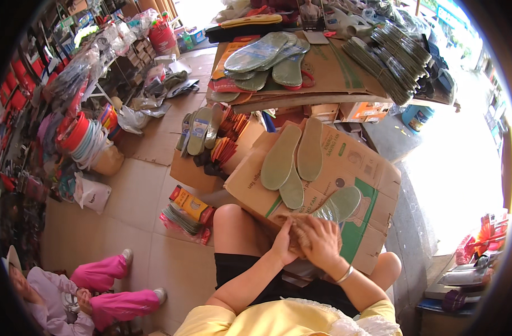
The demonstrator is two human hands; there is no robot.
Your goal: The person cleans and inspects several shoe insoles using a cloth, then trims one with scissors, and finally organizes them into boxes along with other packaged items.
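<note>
Above my lap, both hands are on a brown, rough-textured piece (337,239), folded or bunched up; its kind is hard to make out. My left hand (284,245) is closed on its left side, and my right hand (321,245) lies over it with bent fingers, closed on it. Just beyond them, a green insole (345,203), partly under clear plastic, lies on a cardboard sheet (373,179). Farther up the sheet are more insoles: a long green one (280,158), a brownish one (310,149) and a smaller green one (292,190) that the long one partly covers.
Ahead stands a table (345,73) with wrapped insoles (261,53) and bundled insole stacks (396,56). An open carton (197,171) holds insoles and orange cards. Another insole bundle (183,218) lies on the floor. A person in pink trousers (118,305) sits at lower left.
</note>
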